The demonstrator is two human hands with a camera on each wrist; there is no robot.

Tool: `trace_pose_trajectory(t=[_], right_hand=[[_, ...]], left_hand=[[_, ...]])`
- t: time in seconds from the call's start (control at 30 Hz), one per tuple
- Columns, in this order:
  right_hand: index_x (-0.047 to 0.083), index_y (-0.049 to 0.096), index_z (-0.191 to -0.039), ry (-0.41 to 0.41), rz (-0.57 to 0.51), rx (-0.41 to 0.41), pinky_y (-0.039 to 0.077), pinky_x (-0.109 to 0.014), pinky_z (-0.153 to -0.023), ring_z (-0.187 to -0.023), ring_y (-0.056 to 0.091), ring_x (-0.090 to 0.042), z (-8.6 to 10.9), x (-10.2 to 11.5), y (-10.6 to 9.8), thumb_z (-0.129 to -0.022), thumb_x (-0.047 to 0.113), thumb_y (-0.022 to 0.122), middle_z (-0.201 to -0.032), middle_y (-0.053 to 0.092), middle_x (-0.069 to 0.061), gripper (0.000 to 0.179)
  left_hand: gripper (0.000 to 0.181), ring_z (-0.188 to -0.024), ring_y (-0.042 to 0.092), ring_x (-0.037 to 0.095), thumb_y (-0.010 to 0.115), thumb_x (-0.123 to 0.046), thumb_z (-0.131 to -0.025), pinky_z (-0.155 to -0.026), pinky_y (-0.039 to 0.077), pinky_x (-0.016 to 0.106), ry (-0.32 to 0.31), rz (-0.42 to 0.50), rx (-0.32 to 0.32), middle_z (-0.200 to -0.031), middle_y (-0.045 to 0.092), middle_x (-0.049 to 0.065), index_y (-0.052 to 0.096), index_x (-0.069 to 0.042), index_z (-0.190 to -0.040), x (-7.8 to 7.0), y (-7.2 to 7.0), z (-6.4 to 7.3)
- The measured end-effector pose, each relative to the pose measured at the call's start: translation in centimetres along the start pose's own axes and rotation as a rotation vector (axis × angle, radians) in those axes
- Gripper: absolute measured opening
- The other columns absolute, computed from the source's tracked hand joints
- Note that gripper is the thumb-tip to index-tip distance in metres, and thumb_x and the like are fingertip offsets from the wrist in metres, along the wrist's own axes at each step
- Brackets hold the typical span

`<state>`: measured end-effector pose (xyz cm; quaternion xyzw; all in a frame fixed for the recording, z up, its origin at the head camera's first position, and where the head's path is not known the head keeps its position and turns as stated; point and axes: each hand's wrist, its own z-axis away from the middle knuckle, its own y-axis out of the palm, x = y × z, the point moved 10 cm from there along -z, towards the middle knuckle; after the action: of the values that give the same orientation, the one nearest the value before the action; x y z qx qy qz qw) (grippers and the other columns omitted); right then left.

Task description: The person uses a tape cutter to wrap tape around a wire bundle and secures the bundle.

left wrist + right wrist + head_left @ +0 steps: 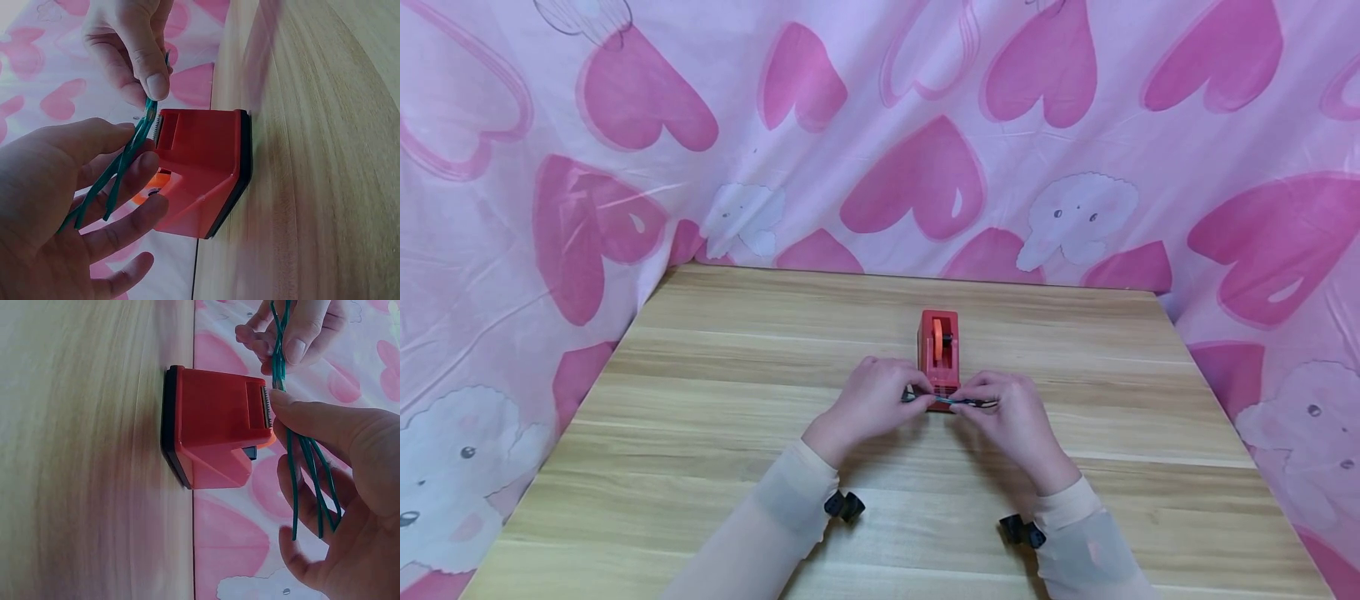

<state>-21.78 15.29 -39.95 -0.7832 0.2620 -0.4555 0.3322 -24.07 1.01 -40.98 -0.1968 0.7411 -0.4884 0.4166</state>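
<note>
A red tape dispenser (940, 373) with an orange tape core (937, 340) stands on the wooden table, its toothed blade (267, 406) facing the person. Just in front of that blade, both hands hold a bundle of thin green strands (295, 494). My left hand (880, 392) pinches one side of the bundle between thumb and forefinger, its other fingers spread. On the opposite side my right hand (1006, 408) pinches the strands near their middle. A shiny clear patch shows on the bundle between the two hands. Loose strand ends fan out past each hand.
The wooden table top (737, 358) stretches out around the dispenser. A pink curtain with hearts (917, 183) hangs behind the table and at both sides. Small black devices (844, 506) are strapped at both wrists over light sleeves.
</note>
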Motion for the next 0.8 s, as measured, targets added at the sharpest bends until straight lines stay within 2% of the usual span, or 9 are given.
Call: trace_pose_trajectory(t=[0.07, 0.13, 0.27, 0.33, 0.4, 0.47, 0.57, 0.8], right_hand=[[0.019, 0.084, -0.088, -0.011, 0.023, -0.013, 0.04, -0.05, -0.096, -0.084, 0.07, -0.015, 0.1, 0.1, -0.1, -0.077, 0.012, 0.091, -0.087, 0.076, 0.009, 0.014], [0.019, 0.084, -0.088, -0.014, 0.041, -0.018, 0.031, -0.056, -0.101, -0.085, 0.071, -0.017, 0.1, 0.1, -0.1, -0.076, 0.012, 0.092, -0.087, 0.077, 0.008, 0.016], [0.02, 0.085, -0.089, -0.013, 0.061, -0.016, 0.029, -0.059, -0.104, -0.084, 0.073, -0.016, 0.1, 0.1, -0.1, -0.075, 0.012, 0.092, -0.088, 0.077, 0.006, 0.018], [0.02, 0.085, -0.089, -0.004, 0.072, -0.015, 0.03, -0.057, -0.104, -0.085, 0.073, -0.016, 0.1, 0.1, -0.1, -0.076, 0.013, 0.092, -0.089, 0.078, 0.005, 0.017], [0.021, 0.085, -0.089, 0.015, 0.085, -0.012, 0.038, -0.049, -0.099, -0.083, 0.073, -0.015, 0.1, 0.1, -0.2, -0.076, 0.015, 0.093, -0.09, 0.079, 0.005, 0.017], [0.021, 0.085, -0.09, 0.043, 0.093, -0.003, 0.046, -0.038, -0.089, -0.081, 0.072, -0.013, 0.1, 0.0, -0.2, -0.076, 0.017, 0.093, -0.092, 0.079, 0.005, 0.017], [0.023, 0.084, -0.09, 0.095, 0.095, 0.024, 0.05, -0.029, -0.07, -0.08, 0.071, -0.011, 0.3, -0.2, 0.0, -0.077, 0.02, 0.093, -0.094, 0.079, 0.006, 0.016], [0.025, 0.082, -0.094, 0.197, 0.037, 0.113, 0.05, -0.027, -0.069, -0.079, 0.064, -0.01, 0.2, -1.2, 0.7, -0.081, 0.022, 0.09, -0.096, 0.078, 0.007, 0.016]], left_hand=[[0.011, -0.077, 0.057, 0.002, 0.073, -0.035, -0.096, -0.093, 0.05, 0.041, 0.012, -0.004, -0.006, -0.089, 0.072, -0.016, 0.081, -0.028, -0.097, -0.1, 0.0, 0.0], [0.01, -0.076, 0.057, 0.002, 0.074, -0.035, -0.095, -0.092, 0.05, 0.04, 0.018, -0.001, -0.007, -0.088, 0.072, -0.016, 0.081, -0.027, -0.096, -0.2, 0.0, 0.0], [0.009, -0.077, 0.059, 0.001, 0.074, -0.033, -0.095, -0.091, 0.049, 0.039, 0.024, -0.003, -0.012, -0.088, 0.072, -0.015, 0.08, -0.026, -0.095, -0.2, 0.1, 0.0], [0.009, -0.077, 0.059, 0.001, 0.074, -0.032, -0.095, -0.091, 0.049, 0.038, 0.026, -0.005, -0.016, -0.089, 0.072, -0.015, 0.08, -0.025, -0.095, -0.2, 0.1, 0.0], [0.009, -0.077, 0.059, 0.002, 0.074, -0.032, -0.095, -0.092, 0.049, 0.038, 0.027, -0.008, -0.02, -0.09, 0.073, -0.015, 0.08, -0.025, -0.095, -0.2, 0.1, 0.0], [0.008, -0.076, 0.059, 0.003, 0.075, -0.031, -0.095, -0.093, 0.05, 0.039, 0.029, -0.007, -0.022, -0.09, 0.073, -0.014, 0.079, -0.024, -0.095, -0.3, 0.0, 0.1], [0.009, -0.076, 0.059, 0.004, 0.075, -0.03, -0.094, -0.094, 0.05, 0.039, 0.031, 0.004, -0.021, -0.09, 0.073, -0.012, 0.079, -0.023, -0.096, -0.4, 0.0, 0.2], [0.008, -0.081, 0.063, 0.005, 0.075, -0.028, -0.094, -0.093, 0.051, 0.037, 0.065, 0.003, -0.037, -0.091, 0.074, -0.011, 0.079, -0.021, -0.096, -0.7, -0.3, 0.3]])
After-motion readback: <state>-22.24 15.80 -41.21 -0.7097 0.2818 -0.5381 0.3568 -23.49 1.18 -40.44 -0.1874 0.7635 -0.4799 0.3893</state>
